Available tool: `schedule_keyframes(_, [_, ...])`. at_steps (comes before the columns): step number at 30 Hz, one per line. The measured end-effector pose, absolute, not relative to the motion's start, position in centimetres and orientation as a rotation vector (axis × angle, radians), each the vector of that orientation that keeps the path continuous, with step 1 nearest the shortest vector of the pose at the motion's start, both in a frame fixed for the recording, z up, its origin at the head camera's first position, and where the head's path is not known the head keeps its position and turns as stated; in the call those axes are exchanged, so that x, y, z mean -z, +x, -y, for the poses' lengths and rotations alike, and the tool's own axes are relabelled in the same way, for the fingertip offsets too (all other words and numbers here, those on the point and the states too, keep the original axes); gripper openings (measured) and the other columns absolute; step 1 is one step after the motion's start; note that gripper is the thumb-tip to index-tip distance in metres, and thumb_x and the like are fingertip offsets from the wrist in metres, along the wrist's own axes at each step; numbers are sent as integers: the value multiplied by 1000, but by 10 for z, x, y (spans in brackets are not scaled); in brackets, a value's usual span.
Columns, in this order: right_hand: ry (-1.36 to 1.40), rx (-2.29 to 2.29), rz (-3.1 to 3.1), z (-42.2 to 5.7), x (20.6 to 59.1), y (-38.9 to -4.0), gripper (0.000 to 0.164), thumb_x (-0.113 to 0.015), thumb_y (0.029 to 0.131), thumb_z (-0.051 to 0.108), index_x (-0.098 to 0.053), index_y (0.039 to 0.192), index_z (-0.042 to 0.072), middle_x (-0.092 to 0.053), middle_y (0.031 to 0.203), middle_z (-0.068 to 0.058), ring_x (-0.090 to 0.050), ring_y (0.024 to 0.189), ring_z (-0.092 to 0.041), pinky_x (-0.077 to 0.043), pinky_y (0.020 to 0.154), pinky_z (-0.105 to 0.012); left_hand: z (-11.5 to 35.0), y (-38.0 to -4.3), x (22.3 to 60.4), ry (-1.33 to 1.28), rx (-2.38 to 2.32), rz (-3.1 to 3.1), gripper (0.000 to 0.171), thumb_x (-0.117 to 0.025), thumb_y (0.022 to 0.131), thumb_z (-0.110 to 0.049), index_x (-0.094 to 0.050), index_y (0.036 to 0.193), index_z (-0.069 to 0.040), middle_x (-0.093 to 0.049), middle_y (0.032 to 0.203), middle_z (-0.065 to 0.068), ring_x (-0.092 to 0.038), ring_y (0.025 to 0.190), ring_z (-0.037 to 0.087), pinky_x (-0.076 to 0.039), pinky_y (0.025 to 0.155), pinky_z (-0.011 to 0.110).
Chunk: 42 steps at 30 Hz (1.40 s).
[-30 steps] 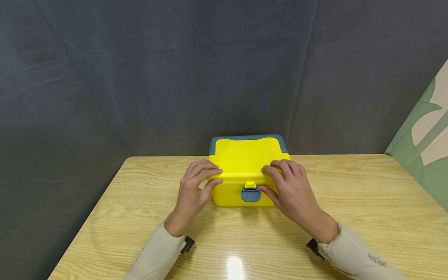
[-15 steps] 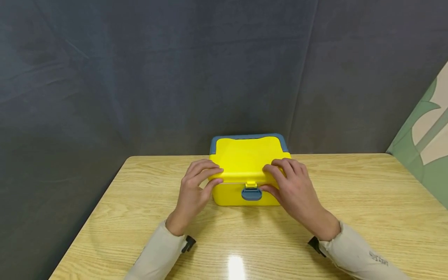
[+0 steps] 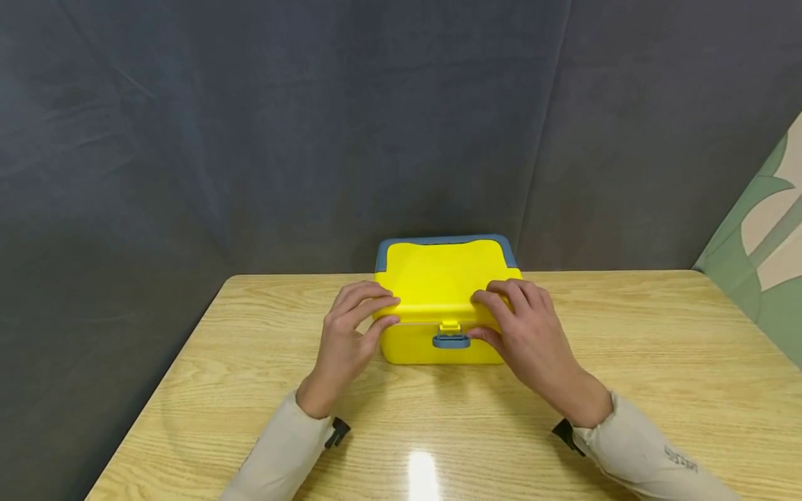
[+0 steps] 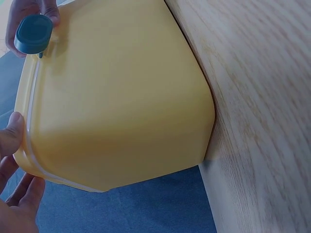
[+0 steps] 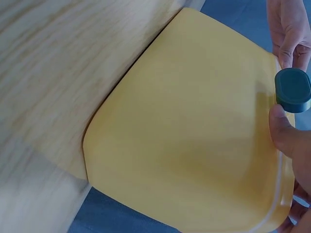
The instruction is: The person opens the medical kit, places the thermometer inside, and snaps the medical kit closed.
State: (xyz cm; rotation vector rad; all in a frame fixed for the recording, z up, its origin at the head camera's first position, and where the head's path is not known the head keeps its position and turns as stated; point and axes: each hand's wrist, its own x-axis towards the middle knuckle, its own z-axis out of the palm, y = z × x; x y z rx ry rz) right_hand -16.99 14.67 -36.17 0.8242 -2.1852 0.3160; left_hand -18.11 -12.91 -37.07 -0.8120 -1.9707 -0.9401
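A yellow plastic box [image 3: 410,348] with a blue carrying handle [image 3: 381,256] stands at the table's far side, its lid [image 3: 441,275] down. My left hand [image 3: 341,348] grips the lid's front left edge, fingers on top and thumb [image 4: 12,136] at the seam. On the right front edge my right hand [image 3: 535,337] holds the lid likewise, fingers bent over the top. Its thumb [image 5: 281,124] lies right at the edge of the blue latch [image 3: 451,342]. Both wrist views show this latch [image 4: 34,33] tilted outward from the box's front wall.
The light wooden table [image 3: 250,376] extends in front of the box and to both sides. A dark grey curtain [image 3: 313,139] hangs along its back edge, close behind the box. At the far right is a wall with a green leaf pattern [image 3: 733,264].
The blue latch has swung outward and up, showing as a narrower shape. Both hands keep their places on the lid, and the box stays where it was.
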Motion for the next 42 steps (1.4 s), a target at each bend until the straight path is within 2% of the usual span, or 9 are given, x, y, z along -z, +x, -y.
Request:
schedule_keyframes(3, [843,-286,2185,-147,361,-169,48,-65,90,47,-61,115,6,-58,111,-16,-50,104,-37,-42,90,-51,130,-181,370,-809,944,1975,26,-83,76,-9,-77,101,-8,-71,106,7,-61,110,25,-49,105,31])
schedule_keyframes(6, [884,-256,2148,-146,362,-167,57,-89,73,30,-61,116,6,-59,111,-16,-51,103,-37,-42,88,-50,130,-181,370,-811,941,1972,26,-83,76,-8,-77,101,-7,-71,106,7,-61,110,26,-49,104,31])
schedule_keyframes(8, [918,-253,2115,-144,363,-167,64,-94,63,22,-62,116,7,-59,111,-14,-51,103,-36,-42,86,-49,130,-181,370,-813,940,1971,26,-84,76,-8,-77,101,-7,-71,106,7,-61,110,26,-49,104,31])
schedule_keyframes(10, [951,-248,2090,-143,364,-166,59,-92,67,26,-63,116,9,-59,111,-13,-51,103,-34,-42,85,-48,130,-181,370,-813,943,1974,26,-83,76,-8,-77,101,-7,-71,107,7,-61,110,26,-49,104,32])
schedule_keyframes(13, [995,-250,2035,-141,367,-165,37,-72,90,39,-65,113,11,-60,108,-11,-52,102,-31,-43,84,-45,130,-180,370,-813,948,1980,26,-83,76,-9,-77,101,-7,-71,107,7,-61,110,25,-49,104,32])
schedule_keyframes(16, [1017,-248,1987,-139,369,-165,45,-43,103,49,-67,110,11,-62,105,-10,-54,99,-30,-42,85,-42,131,-180,370,-816,954,1987,26,-83,77,-9,-77,102,-8,-71,107,7,-61,111,25,-50,104,32])
schedule_keyframes(17, [1020,-252,1974,-138,369,-166,48,-40,105,50,-67,109,10,-62,104,-10,-54,99,-30,-42,85,-42,131,-181,371,-817,956,1989,26,-83,77,-9,-77,102,-8,-71,107,7,-61,111,25,-50,104,32])
schedule_keyframes(31, [1039,-254,1947,-133,371,-163,48,-42,106,47,-69,117,10,-68,106,-9,-58,99,-31,-44,86,-43,132,-181,371,-812,962,2024,26,-83,79,-11,-77,105,-9,-70,111,5,-60,112,23,-50,103,33])
schedule_keyframes(42, [1046,-300,1944,-131,372,-163,46,-42,106,45,-70,114,10,-68,105,-9,-57,99,-31,-44,86,-43,131,-179,369,-795,950,2035,25,-83,80,-11,-77,105,-9,-71,110,5,-60,113,24,-50,103,34])
